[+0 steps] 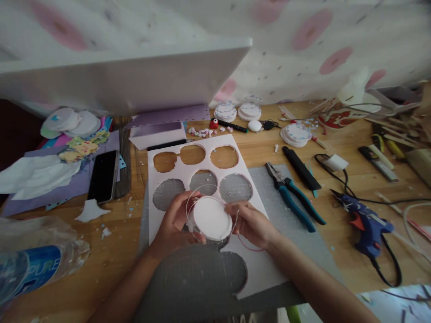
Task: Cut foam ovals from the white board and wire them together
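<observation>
Between my hands is a white disc [213,218], its flat face toward me. My left hand [177,222] curls around its left edge, thumb and fingers gripping it. On the upper right, my right hand [251,220] pinches near the disc's rim, where a thin wire [235,220] runs; a pink-red strand [249,246] hangs below that hand. A thin clear loop arches over the disc's upper left. Beneath my hands lies a white sheet [210,139] with several round holes cut in it, on a grey cutting mat [188,278].
Pliers [292,193], a black-handled cutter [301,167] and a blue glue gun [365,222] lie on the right. To the left are a phone [103,175], paper scraps and a water bottle [37,269]. Stacks of trimmed discs [249,112] sit at the back, near a paper tub [343,116].
</observation>
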Demonstrator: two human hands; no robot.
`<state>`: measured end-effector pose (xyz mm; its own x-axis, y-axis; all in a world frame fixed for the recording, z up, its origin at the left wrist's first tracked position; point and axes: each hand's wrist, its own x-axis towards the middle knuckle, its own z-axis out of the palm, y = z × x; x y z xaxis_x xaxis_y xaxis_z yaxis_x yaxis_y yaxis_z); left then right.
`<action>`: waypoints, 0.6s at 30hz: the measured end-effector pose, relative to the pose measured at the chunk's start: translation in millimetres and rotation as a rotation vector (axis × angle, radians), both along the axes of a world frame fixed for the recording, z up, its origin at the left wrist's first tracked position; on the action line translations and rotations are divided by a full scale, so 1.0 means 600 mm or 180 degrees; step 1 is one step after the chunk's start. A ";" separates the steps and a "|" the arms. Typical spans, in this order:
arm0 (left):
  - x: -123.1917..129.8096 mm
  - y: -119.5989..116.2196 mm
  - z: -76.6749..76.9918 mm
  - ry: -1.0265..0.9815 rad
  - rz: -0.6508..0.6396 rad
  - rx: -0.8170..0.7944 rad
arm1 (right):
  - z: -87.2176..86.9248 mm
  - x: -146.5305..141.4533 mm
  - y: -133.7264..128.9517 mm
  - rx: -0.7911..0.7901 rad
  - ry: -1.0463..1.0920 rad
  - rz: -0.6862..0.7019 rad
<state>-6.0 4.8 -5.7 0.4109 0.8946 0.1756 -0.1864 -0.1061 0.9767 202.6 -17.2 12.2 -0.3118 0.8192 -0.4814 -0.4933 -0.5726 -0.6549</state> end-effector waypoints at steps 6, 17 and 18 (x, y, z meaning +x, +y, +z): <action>-0.008 0.010 0.003 0.0383 0.0150 0.0874 | -0.002 0.002 -0.002 -0.0096 0.0024 -0.0073; -0.014 0.005 0.013 0.1711 0.0544 0.2345 | 0.009 -0.011 -0.002 0.0223 -0.0318 -0.0448; -0.014 0.004 0.014 0.1822 0.0565 0.2427 | 0.009 -0.012 -0.003 0.0247 -0.0376 -0.0467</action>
<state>-14.4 7.5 2.5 0.4844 0.6807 0.5496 0.3759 -0.7292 0.5719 195.1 -18.9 17.5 -0.1314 0.8877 -0.4413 -0.4848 -0.4459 -0.7525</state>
